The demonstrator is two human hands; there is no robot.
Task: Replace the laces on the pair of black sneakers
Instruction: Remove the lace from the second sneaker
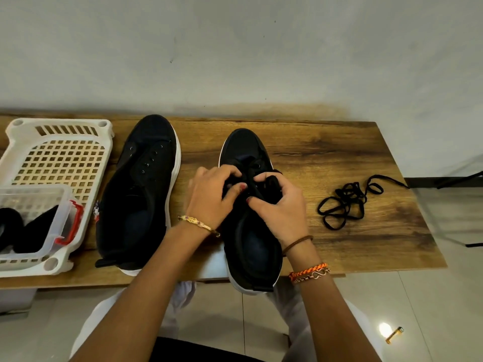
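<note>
Working with both hands on the nearer sneaker (pixel 251 246), heel hanging a little over the near edge of the table (pixel 326 152), toe pointing away. Left hand (pixel 211 197) curled over the eyelet area, fingertips pinching the black lace (pixel 252 176); right hand (pixel 279 212) closed around the tongue and a bunch of the same lace, thumb pressing from the near side. Hard to tell whether pulling this lace out or threading it in; judging from the bare second shoe and the free lace on the table, probably taking the old lace out of the second shoe. Next move likely needing a steady hold with one hand and a pull of the lace through one eyelet at a time, without letting it knot. At the near left, a clear plastic box (pixel 34 190) with a red latch, lid off or open, holding something black and soft (pixel 15 231), maybe the new laces, but not clear enough to say. Sitting inside a white slotted basket (pixel 60 158), otherwise showing only its grid floor. Just beside the basket, the other sneaker (pixel 138 194), eyelets bare, no lace in it. To the right, well apart from the hands, a loose black lace (pixel 345 207) lying in loops near the table's right edge. Beyond, only a pale wall.
</note>
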